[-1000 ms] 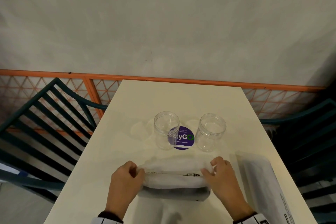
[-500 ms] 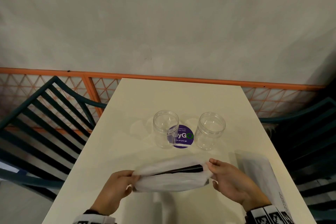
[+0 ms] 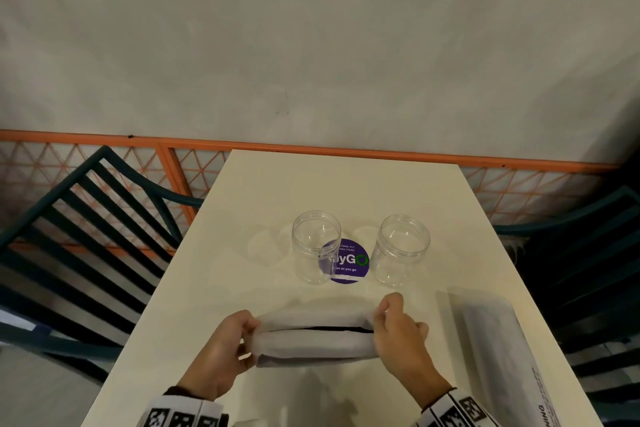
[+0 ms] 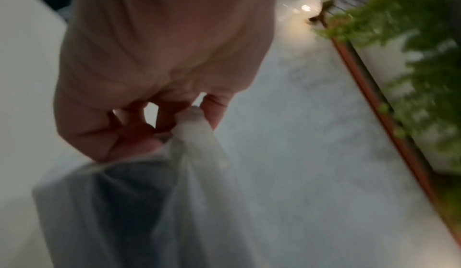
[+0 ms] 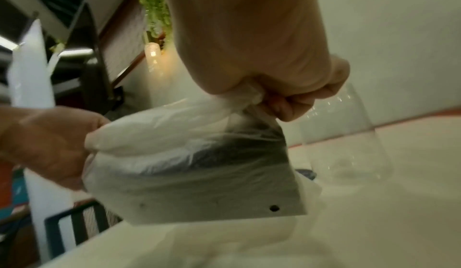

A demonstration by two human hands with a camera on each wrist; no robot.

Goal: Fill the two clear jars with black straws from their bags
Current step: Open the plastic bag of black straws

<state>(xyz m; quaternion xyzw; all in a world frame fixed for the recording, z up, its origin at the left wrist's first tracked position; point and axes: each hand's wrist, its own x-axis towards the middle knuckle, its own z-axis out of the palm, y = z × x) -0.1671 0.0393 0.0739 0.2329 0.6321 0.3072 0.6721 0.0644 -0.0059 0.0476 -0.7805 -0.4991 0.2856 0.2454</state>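
A cloudy plastic bag [image 3: 313,336] of black straws is held just above the near part of the table. My left hand [image 3: 239,340] pinches its left end [image 4: 192,126]. My right hand [image 3: 388,326] grips its right end, plastic bunched in the fingers [image 5: 252,92]. The dark straws [image 5: 237,152] show through the plastic and as a thin black line along the bag's top. Two clear open jars, the left jar [image 3: 316,246] and the right jar [image 3: 401,250], stand upright and empty beyond the bag. A second bag [image 3: 498,350] lies flat at the right.
A purple round sticker [image 3: 346,262] lies on the cream table [image 3: 346,191] between the jars. Dark slatted chairs [image 3: 79,236] flank the table on both sides. An orange lattice railing [image 3: 311,149] and a grey wall stand behind the far edge.
The bag has been lifted and turned between both hands, and its ends drawn apart. Both hands have shifted grip on the ends; the jars and second bag stayed put.
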